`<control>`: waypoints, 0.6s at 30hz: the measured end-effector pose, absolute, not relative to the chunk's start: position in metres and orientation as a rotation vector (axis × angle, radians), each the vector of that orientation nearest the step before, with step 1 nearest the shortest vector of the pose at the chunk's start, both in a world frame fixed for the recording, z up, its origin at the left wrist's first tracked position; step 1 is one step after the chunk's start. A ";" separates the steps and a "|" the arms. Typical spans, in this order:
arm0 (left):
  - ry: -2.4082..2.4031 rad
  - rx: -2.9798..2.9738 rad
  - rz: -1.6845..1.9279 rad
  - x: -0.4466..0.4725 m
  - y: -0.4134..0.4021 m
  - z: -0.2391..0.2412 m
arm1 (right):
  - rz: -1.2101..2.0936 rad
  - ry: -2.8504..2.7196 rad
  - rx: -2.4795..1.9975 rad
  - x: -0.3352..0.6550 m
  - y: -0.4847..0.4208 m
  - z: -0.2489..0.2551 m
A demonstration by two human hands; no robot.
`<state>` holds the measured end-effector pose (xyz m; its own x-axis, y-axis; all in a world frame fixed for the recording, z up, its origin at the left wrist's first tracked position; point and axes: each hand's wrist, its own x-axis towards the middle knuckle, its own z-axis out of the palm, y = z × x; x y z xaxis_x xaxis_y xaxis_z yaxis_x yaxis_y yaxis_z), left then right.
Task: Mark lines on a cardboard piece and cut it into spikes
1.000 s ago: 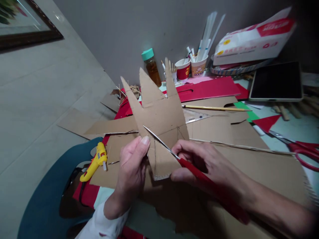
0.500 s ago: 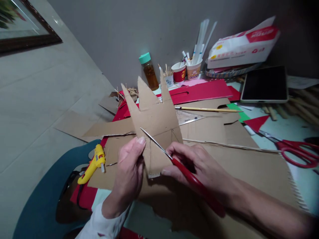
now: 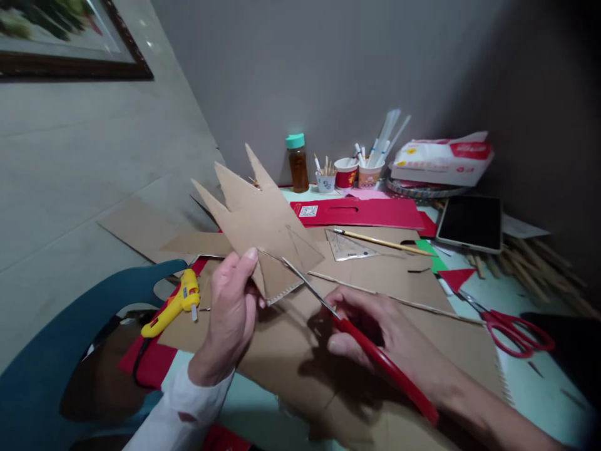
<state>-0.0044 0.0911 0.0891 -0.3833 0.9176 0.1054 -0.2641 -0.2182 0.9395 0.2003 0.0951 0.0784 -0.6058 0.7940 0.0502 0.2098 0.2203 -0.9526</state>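
Note:
My left hand (image 3: 231,311) is closed on a cut cardboard piece (image 3: 256,222) with three pointed spikes, held up above the table and tilted to the left. My right hand (image 3: 389,335) grips red-handled scissors (image 3: 370,351), its fingers wrapped round the handles. The blades point up and left, and their tips lie just beside the lower right edge of the cardboard piece. A large flat cardboard sheet (image 3: 422,313) lies under both hands.
A yellow glue gun (image 3: 176,304) lies at the left by a blue chair (image 3: 56,369). A second pair of red scissors (image 3: 509,326), a tablet (image 3: 469,222), a clear set square (image 3: 350,245), a brush, red card (image 3: 366,213), cups of pens and a bottle (image 3: 298,163) crowd the back.
My left hand has swung the cardboard piece leftward and away from the scissors. The blades were across the piece and are now off its edge. The view has pulled back and up.

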 end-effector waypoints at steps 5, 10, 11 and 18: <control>1.071 0.900 1.775 0.002 0.090 0.090 | 1.255 -1.773 -0.934 0.200 0.091 0.071; 1.007 1.015 1.544 0.009 0.082 0.083 | 1.225 -1.466 -0.823 0.191 0.089 0.074; 1.014 1.043 1.455 0.009 0.080 0.082 | 1.187 -1.446 -0.832 0.189 0.089 0.075; 1.082 1.067 1.284 0.004 0.074 0.080 | 0.965 -1.445 -0.963 0.189 0.088 0.085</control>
<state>0.0035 0.0743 0.0800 -0.0015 1.0000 -0.0099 -0.1792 0.0095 0.9838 0.1892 0.0876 0.0854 -0.0736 0.9393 0.3350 0.0504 0.3390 -0.9394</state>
